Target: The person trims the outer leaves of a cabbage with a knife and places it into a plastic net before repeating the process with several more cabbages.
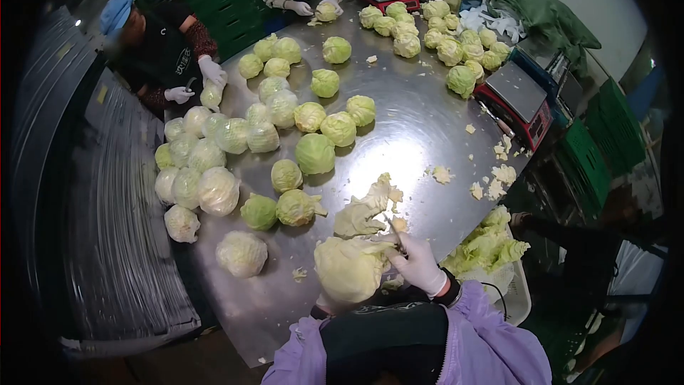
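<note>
Six o'clock was taken as the wearer's side of a metal table. At six o'clock, a pale cabbage was positioned just in front of the wearer's body. Beside the cabbage, a knife was gripped by the white-gloved right hand, its fingers closed round the handle and its blade pointed toward eleven. The left hand was mostly hidden beneath the cabbage's near side, so whether it was open or closed could not be told. Loose leaves were spread just beyond the cabbage. Toward four o'clock, leafy trimmings were heaped in a white basket. Toward nine, wrapped cabbages were clustered; nearer the middle, unwrapped cabbages were scattered. A red scale was placed between two and three. At ten, a cabbage was being handled by a gloved co-worker.
</note>
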`<action>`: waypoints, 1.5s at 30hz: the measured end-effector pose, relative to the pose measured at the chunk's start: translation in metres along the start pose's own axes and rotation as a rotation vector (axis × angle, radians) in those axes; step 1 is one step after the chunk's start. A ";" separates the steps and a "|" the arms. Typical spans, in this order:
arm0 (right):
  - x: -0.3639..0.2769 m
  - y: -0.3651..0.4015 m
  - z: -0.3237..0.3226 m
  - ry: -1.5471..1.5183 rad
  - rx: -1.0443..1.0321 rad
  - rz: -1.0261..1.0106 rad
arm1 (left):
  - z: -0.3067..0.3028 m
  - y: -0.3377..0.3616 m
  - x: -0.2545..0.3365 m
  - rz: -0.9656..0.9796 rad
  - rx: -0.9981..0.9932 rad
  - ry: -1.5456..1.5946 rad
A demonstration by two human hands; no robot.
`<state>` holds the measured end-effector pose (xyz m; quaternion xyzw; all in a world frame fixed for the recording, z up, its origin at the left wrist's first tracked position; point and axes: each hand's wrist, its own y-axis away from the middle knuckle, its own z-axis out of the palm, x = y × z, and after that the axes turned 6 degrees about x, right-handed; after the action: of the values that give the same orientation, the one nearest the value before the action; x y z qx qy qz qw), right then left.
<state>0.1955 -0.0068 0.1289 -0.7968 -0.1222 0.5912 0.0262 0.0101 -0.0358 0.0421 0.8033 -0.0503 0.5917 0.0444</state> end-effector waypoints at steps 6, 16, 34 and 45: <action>0.006 -0.006 -0.026 -0.040 0.032 0.127 | -0.028 0.010 0.007 -0.236 -0.123 0.857; 0.021 0.006 -0.067 0.287 0.066 0.064 | -0.047 0.004 0.024 -0.482 0.091 0.958; 0.012 0.002 0.001 0.245 0.093 -0.147 | -0.023 0.001 0.048 0.089 0.407 -0.096; 0.020 0.011 -0.006 0.228 0.020 0.062 | -0.023 0.000 0.038 0.142 0.420 -0.208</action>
<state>0.2087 -0.0126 0.1099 -0.8619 -0.0879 0.4985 0.0298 -0.0006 -0.0338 0.0857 0.8460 0.0131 0.5049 -0.1708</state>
